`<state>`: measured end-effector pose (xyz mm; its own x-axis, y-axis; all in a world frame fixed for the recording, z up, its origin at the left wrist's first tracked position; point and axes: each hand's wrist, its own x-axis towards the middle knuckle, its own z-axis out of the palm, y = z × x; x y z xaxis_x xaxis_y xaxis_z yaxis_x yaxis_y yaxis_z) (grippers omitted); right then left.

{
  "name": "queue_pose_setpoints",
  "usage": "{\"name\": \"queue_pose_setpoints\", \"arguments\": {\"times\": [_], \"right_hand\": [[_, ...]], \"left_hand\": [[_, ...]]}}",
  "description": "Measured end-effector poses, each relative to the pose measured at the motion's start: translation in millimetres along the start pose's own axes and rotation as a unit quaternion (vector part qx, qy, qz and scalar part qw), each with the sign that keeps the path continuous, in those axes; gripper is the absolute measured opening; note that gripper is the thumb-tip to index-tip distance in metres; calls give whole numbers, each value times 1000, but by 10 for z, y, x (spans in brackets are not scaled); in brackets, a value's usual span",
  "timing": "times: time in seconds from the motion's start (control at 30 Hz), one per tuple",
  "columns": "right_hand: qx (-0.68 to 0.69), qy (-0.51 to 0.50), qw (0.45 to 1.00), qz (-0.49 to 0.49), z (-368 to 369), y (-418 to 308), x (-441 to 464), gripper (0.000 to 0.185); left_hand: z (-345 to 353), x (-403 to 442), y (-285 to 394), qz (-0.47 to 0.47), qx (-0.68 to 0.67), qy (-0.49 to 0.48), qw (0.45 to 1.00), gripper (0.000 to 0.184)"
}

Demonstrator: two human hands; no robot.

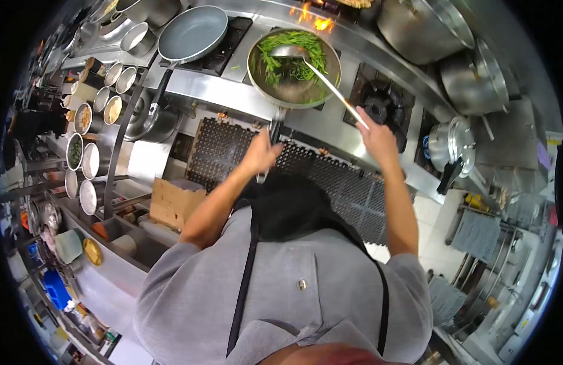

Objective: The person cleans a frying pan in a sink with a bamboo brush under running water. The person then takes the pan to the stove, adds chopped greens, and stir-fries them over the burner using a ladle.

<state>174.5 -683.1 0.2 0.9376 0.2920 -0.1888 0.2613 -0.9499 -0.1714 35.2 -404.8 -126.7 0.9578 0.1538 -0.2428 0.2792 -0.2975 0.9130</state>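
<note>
A frying pan (255, 68) with green vegetables (312, 48) in it is over the stove, level with the middle of the head view. My left hand (261, 153) is wrapped around the pan's dark handle (276, 129). In my right hand (377, 139) is the long handle of a metal ladle (289, 51). The ladle's bowl lies among the greens, and its shaft slants down over the pan's right rim. Part of the greens near the front of the pan is blurred.
Flames (315, 21) rise just behind the pan. A grey frying pan (193, 33) stands on the burner to the left, a bare burner (382, 103) to the right. Large pots (424, 30) and a pressure cooker (452, 146) are at right. Ingredient tins (83, 118) line the left side.
</note>
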Motion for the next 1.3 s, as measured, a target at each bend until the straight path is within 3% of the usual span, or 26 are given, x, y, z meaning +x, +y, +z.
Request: {"name": "queue_pose_setpoints", "arguments": {"times": [0.07, 0.13, 0.23, 0.27, 0.3, 0.37, 0.43, 0.53, 0.63, 0.73, 0.77, 0.83, 0.87, 0.9, 0.97, 1.0, 1.03, 1.1, 1.17, 1.2, 1.27, 1.3], "right_hand": [[-60, 14, 998, 4, -51, -44, -235, 40], [123, 12, 991, -57, -7, 233, -472, 41], [152, 12, 981, -118, 54, 475, -543, 42], [134, 48, 981, -134, 108, 372, -423, 43], [130, 47, 982, -129, 129, 182, -357, 43], [-28, 25, 999, 19, 86, -196, -232, 46], [67, 38, 997, -22, 130, -113, -415, 46], [204, 118, 957, -170, 479, 255, -550, 47], [122, -14, 990, 67, 570, -252, -426, 48], [198, 7, 980, -27, 943, -113, -455, 48], [197, 9, 980, -39, 949, 101, -530, 48], [215, 62, 970, -96, 1034, 521, -646, 47], [190, 75, 974, -102, 1042, 430, -526, 46], [178, 18, 984, -19, 931, 128, -400, 46], [217, -26, 976, -23, 870, -155, -186, 47], [200, -60, 978, 6, 792, -59, -272, 45], [197, -49, 979, -10, 730, 208, -264, 45], [212, 33, 962, -171, 825, 766, -394, 44], [207, 14, 974, -92, 907, 631, -206, 43], [213, -8, 975, -55, 879, 358, -27, 43], [234, -72, 970, 3, 712, 120, 42, 43], [229, -66, 971, -10, 662, 334, 4, 43]], "left_hand": [[47, -253, 38, -47, -41, -25, 998, 35], [-65, -251, 289, -75, -74, -37, 994, 38], [-284, 98, 700, -65, -70, -81, 992, 38], [-244, 226, 688, -50, -55, -47, 996, 38], [-152, 295, 645, -34, -39, -19, 998, 38], [88, 184, 273, 8, -2, -2, 1000, 46], [81, 4, 148, -15, -55, -16, 998, 47], [70, 381, -67, -19, -43, -19, 999, 43], [53, 663, 31, -24, -32, -20, 999, 36], [143, 362, -27, -24, 14, 6, 1000, 36], [-34, 95, 155, -104, -55, -54, 992, 37], [-131, -162, 1, -29, -8, -11, 999, 39], [-151, -10, 71, -57, -35, -38, 997, 35], [-171, 142, 141, -87, -60, -63, 992, 32], [-104, 392, -45, -79, -5, -70, 994, 38], [-112, 432, 91, -63, 43, -61, 995, 43], [-264, 137, 135, -124, -11, -89, 988, 44], [-365, -61, 67, -23, 38, -35, 998, 44], [-376, 102, 13, 72, 74, 12, 995, 42], [-328, 280, 11, 67, 66, -4, 996, 42], [-339, 631, 81, -76, 88, -62, 991, 33], [-323, 422, 6, -39, 44, -70, 996, 35]]}}
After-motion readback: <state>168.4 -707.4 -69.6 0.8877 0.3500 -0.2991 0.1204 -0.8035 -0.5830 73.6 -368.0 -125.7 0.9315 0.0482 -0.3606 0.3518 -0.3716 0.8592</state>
